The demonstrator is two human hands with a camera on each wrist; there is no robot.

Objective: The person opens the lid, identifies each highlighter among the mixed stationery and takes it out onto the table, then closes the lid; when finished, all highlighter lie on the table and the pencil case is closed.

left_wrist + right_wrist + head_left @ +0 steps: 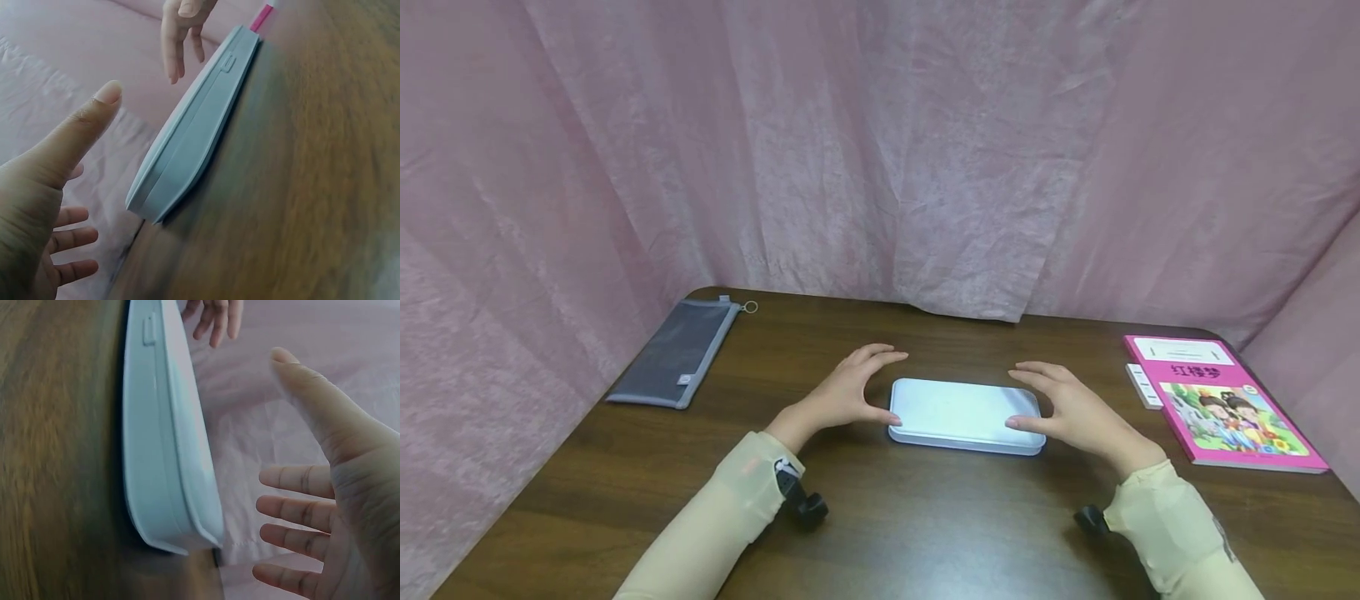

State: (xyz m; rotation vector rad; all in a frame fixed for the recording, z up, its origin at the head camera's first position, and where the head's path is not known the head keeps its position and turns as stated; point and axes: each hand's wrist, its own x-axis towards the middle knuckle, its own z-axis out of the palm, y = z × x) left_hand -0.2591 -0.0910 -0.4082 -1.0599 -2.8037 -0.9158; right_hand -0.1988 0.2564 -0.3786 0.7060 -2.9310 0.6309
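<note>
my left hand [847, 390] and right hand [1075, 414] hover spread, gripping nothing, by either end of the pale case [958, 410] flat on the brown table [940, 517], which might skid or swivel, i reckon, if one palm pushed first.

On the brown wooden table [895, 533], the pale blue, flat rectangular case [955, 410] lies near the middle, with the left hand [842, 390] on its left and the right hand [1078, 412] on its right. Well to the left, along the table's edge, lies the grey rectangular mesh pouch [677, 350]. Far right lies the pink rectangular paper book [1183, 421], a small white rectangular block [1142, 386] at its left edge. The pink fabric curtain [850, 167] hangs behind the table.
</note>
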